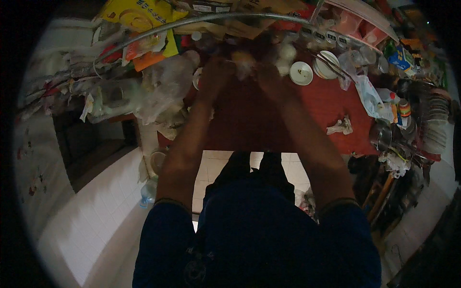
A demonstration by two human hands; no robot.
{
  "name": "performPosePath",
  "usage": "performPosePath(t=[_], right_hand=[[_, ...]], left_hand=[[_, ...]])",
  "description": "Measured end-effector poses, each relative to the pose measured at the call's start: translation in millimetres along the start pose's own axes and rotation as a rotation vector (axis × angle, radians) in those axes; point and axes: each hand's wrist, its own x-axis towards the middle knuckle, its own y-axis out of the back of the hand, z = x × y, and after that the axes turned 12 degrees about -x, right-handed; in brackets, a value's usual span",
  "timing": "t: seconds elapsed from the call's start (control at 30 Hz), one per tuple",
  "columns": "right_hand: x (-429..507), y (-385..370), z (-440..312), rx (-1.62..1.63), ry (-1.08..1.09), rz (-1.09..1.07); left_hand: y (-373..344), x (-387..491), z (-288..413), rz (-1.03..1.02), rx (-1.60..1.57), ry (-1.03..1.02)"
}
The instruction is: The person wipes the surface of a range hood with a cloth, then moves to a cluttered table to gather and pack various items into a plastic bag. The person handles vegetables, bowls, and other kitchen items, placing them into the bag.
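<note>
Both my arms reach forward over a red-brown table. My left hand is at the far side of it, blurred and dark. Level with it, a little to the right, is my right hand. Between the two hands hangs a small clear plastic bag with something yellowish at its top. The fingers of both hands seem to be at the bag's edges, but blur hides how they grip it. Right of my right hand stands a small white bowl with dark bits in it.
White plates are stacked on the right, with chopsticks across them. A crumpled tissue lies near the right edge, beside a metal pot. Plastic bags crowd the left. A metal rail curves above the far side.
</note>
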Motion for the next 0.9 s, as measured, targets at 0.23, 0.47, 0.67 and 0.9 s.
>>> performPosePath(t=[0.23, 0.47, 0.67, 0.9], right_hand=[[4.4, -43.5, -9.9, -0.307, 0.093, -0.052], [-90.2, -1.9, 3.6, -0.072, -0.615, -0.251], [-93.6, -32.5, 35.7, 0.188, -0.631, 0.264], [-44.9, -63.2, 78.3, -0.222, -0.427, -0.132]], left_hand=[[-12.4, 10.8, -12.4, 0.3, -0.185, 0.47], [-26.3, -21.7, -59.7, 0.258, 0.61, 0.034], [-102.6, -57.1, 10.4, 0.249, -0.049, 0.132], [-163.5, 21.2, -1.3, -0.027, -0.377, 0.366]])
